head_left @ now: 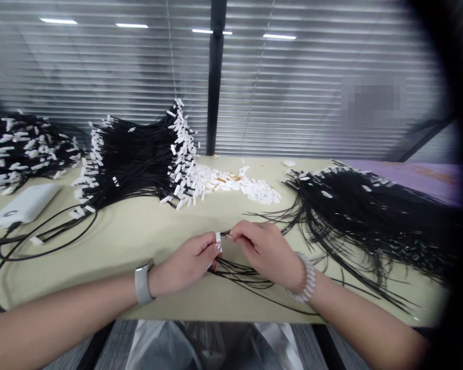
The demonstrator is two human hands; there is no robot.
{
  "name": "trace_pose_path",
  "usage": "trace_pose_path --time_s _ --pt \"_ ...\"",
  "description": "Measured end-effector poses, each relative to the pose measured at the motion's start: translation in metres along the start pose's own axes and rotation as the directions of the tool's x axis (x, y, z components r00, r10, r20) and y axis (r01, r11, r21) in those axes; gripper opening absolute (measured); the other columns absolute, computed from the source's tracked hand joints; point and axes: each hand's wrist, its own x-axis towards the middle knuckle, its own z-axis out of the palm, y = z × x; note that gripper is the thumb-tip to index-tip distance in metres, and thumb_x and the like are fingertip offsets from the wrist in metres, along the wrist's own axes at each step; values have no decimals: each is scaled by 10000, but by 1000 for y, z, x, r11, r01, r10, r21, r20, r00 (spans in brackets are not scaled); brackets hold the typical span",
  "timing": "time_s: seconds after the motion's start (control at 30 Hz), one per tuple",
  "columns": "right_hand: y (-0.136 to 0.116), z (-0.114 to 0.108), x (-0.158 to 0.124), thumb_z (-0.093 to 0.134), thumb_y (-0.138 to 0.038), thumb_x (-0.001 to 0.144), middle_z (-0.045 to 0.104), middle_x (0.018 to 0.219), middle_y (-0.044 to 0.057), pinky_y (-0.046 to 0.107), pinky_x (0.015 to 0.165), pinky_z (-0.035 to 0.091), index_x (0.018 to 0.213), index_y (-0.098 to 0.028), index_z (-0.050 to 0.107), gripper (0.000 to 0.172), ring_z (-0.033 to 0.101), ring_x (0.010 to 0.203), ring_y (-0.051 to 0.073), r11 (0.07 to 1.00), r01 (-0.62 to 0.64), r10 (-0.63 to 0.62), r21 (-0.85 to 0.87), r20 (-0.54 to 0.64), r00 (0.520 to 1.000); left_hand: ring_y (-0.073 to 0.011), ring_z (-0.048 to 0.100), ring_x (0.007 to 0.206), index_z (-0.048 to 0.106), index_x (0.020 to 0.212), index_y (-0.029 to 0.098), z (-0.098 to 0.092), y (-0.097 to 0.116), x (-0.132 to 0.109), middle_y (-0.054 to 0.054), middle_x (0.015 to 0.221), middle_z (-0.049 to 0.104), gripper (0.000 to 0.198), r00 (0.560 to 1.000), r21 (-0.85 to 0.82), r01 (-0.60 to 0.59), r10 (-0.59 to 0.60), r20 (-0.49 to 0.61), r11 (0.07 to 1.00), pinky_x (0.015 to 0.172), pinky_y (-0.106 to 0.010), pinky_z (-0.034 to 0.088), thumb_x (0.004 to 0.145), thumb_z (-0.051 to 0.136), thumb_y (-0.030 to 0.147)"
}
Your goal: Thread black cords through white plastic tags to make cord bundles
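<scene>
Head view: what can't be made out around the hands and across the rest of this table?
- Head view: the white tag is partly hidden by the fingers of the left hand and right hand, so its join to any cable can't be seen.
- Head view: the dark edge cuts off the right end of the black cable bundle.
- Head view: a blurred patch covers part of the blinds.
- Head view: the orange bits among the white pieces are too small to identify.

No lettering can be read in this view. The white tag (218, 240) held in my left hand (185, 259) shows no legible marks, and the white power bank (23, 205) on the table bears only a small dark mark (11, 213), too small to read.
</scene>
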Motion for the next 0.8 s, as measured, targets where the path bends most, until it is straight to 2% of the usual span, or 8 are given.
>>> trace_pose_path --time_s 0.17,0.4,0.47,0.53,0.6,0.67,0.73,0.8 --pt "0 5 -1 424 -113 803 571 645 -23 197 580 325 815 -190 545 144 510 593 84 1000 16 -16 -8 -27 1000 -121 525 680 436 788 166 -1 0 1 14 729 448 255 1000 -28 10 -10 14 1000 621 -259 456 901 326 367" --pt "-1 6 2 422 -140 827 563 645 -19 203 574 336 833 -194 543 133 492 584 90 998 10 -11 -63 -4 1000 -124 532 671 429 763 163 0 2 -1 11 705 476 257 1000 29 2 -2 -6 1000 625 -262 458 893 344 368" --pt "-1 2 4 414 -162 850 582 701 -2 214 614 365 874 -194 551 143 508 639 102 997 28 -29 -74 -13 1000 -123 531 671 443 769 162 -1 4 -1 6 707 496 254 1000 33 12 -11 -29 999 637 -265 468 887 358 370" --pt "-1 -3 5 429 -172 850 602 841 35 251 720 395 932 -187 561 156 525 781 130 992 90 -96 -88 -63 993 -123 529 668 448 780 167 -2 6 0 7 699 495 254 997 -6 45 -45 -65 999 620 -262 486 880 367 386" --pt "-1 -10 6 468 -176 828 580 991 72 310 825 384 958 -175 574 168 501 921 165 980 163 -180 -116 -154 972 -114 522 607 435 789 176 -4 5 2 16 676 484 263 989 -60 100 -106 -108 993 542 -243 487 873 365 415" --pt "-2 -14 6 496 -191 813 567 1011 85 337 839 379 943 -167 588 160 486 940 179 970 208 -231 -128 -199 952 -91 491 491 416 786 181 -8 3 6 25 666 486 278 978 -68 138 -147 -149 988 436 -214 448 869 357 440" --pt "-5 -15 5 482 -204 829 584 902 66 323 794 388 913 -170 598 147 497 861 162 965 244 -255 -99 -115 960 -67 436 399 403 773 182 -11 0 9 29 667 495 292 973 -25 126 -128 -192 992 366 -196 389 871 343 451" --pt "-9 -11 3 437 -207 860 587 811 47 307 768 389 909 -173 604 177 502 809 147 959 275 -272 -67 47 961 -58 414 383 397 763 182 -13 -1 10 30 676 502 292 972 21 75 -68 -224 997 357 -192 362 880 330 440"
